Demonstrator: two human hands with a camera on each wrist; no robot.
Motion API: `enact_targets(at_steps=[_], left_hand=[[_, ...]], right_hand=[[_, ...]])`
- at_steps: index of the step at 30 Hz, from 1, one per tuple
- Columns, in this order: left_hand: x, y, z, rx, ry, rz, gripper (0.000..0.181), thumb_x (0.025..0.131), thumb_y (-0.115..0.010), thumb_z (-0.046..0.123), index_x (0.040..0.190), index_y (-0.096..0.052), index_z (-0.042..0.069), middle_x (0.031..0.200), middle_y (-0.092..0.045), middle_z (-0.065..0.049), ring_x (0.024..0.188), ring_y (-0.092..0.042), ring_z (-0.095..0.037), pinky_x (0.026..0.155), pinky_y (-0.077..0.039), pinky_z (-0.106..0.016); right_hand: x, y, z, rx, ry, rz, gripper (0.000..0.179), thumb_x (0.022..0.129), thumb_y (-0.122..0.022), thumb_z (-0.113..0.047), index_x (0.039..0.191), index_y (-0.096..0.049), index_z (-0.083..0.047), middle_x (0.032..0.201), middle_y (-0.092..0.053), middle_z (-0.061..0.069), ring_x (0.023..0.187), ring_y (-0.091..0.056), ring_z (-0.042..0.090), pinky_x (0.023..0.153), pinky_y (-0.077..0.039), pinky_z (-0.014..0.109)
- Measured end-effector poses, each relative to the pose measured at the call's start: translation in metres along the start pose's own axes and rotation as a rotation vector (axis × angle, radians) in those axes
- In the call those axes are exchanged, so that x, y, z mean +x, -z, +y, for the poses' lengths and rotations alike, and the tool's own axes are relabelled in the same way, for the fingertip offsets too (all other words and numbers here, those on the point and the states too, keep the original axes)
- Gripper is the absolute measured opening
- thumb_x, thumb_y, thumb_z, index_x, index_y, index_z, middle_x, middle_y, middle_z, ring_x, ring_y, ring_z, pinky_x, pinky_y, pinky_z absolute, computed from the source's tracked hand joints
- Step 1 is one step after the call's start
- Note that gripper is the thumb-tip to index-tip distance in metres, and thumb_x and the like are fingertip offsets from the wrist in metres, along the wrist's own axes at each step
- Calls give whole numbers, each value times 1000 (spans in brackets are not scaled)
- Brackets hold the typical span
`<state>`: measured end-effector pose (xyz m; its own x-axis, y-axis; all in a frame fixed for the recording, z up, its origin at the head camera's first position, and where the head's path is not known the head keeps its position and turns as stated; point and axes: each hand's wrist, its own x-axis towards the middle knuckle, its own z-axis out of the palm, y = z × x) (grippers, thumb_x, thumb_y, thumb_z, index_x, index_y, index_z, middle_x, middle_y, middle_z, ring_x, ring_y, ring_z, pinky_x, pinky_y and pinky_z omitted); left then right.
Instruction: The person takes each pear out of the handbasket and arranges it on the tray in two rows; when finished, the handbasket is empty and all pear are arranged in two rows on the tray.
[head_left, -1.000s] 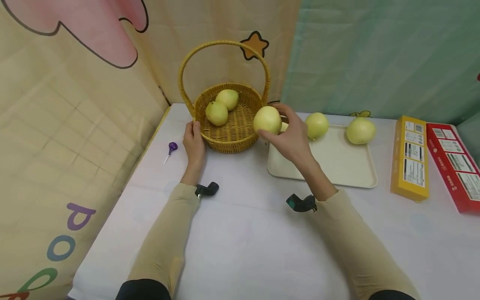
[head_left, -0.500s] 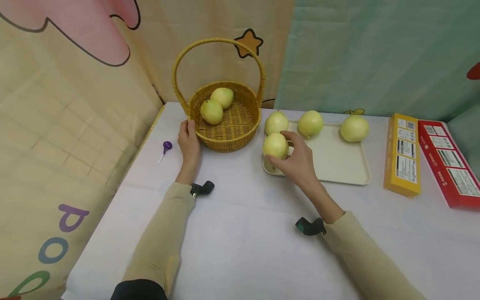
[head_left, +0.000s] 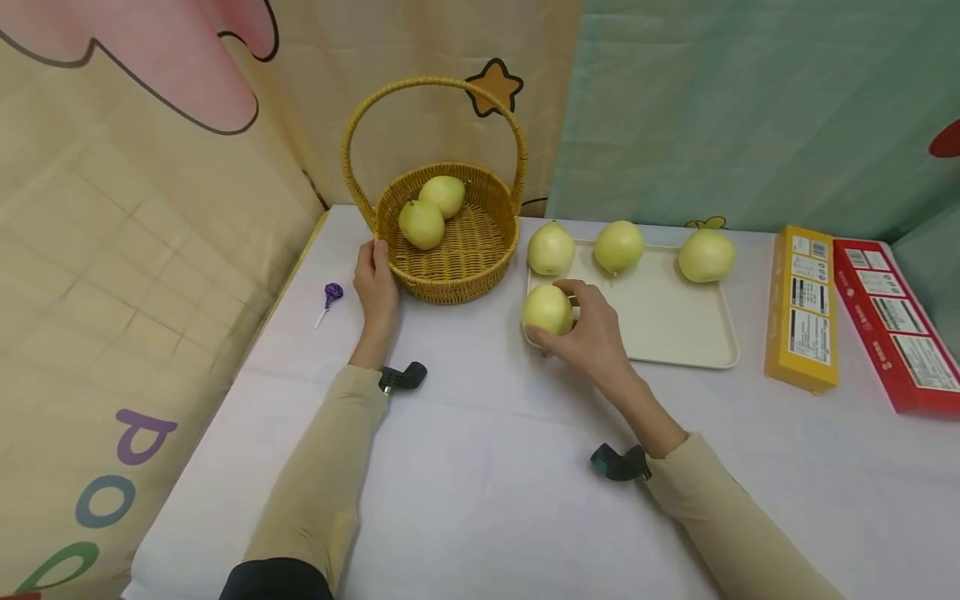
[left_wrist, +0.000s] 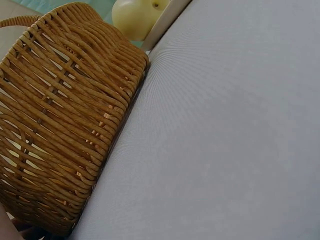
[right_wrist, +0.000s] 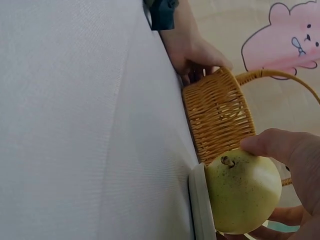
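Observation:
My right hand (head_left: 592, 333) grips a yellow-green pear (head_left: 547, 309), thumb on the near side and fingers behind it. In the right wrist view, this speckled pear (right_wrist: 243, 192) sits right at the rim of the white tray (right_wrist: 201, 205), stem showing. My left hand (head_left: 377, 287) holds the left side of the wicker basket (head_left: 453, 287), thumb up by the rim. Two pears (head_left: 422, 224) lie inside the basket, towards its left. Along the back of the tray (head_left: 675, 329) are a pear (head_left: 551, 248) at the left corner, a second (head_left: 619, 246) and a third (head_left: 707, 256) at the right.
A purple-wrapped lollipop (head_left: 331, 297) lies left of my left hand. Right of the tray are a yellow box (head_left: 802, 308) and a red box (head_left: 896, 325). The basket's tall handle (head_left: 435, 82) arches up before the curtain (head_left: 675, 108) behind the table.
My right hand has brought the pear from beside the basket's right rim down and towards me, to the tray's front left corner. My left hand stays on the basket. The view shifts slightly.

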<state>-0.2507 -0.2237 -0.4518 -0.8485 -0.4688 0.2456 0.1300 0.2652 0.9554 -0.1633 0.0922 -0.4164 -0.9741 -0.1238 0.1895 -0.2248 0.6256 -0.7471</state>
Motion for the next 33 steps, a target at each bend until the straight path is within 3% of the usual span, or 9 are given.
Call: enact_targets(at_steps=[10, 24, 33], left_hand=[[1, 0, -2, -4, 13, -11, 51, 113, -41, 40, 140, -60, 1, 136, -66, -19, 123, -62, -27, 104, -47, -36], [1, 1, -2, -4, 4, -6, 48, 113, -42, 39, 138, -61, 2, 132, -67, -18, 114, -62, -22, 97, -47, -32], [0, 1, -1, -3, 7, 2, 48, 113, -42, 37, 137, -61, 0, 132, -67, -20, 115, -62, -26, 100, -47, -38]], right_hand=[[4, 5, 5, 23, -32, -53, 73, 87, -85, -41, 144, -56, -4, 135, -62, 17, 126, -59, 33, 100, -53, 50], [7, 8, 9, 81, -76, -12, 66, 96, -74, -47, 144, -57, -5, 143, -62, 14, 130, -61, 32, 103, -55, 49], [8, 11, 11, 118, -76, -5, 65, 98, -72, -47, 144, -57, -3, 144, -62, 14, 130, -61, 33, 104, -55, 50]])
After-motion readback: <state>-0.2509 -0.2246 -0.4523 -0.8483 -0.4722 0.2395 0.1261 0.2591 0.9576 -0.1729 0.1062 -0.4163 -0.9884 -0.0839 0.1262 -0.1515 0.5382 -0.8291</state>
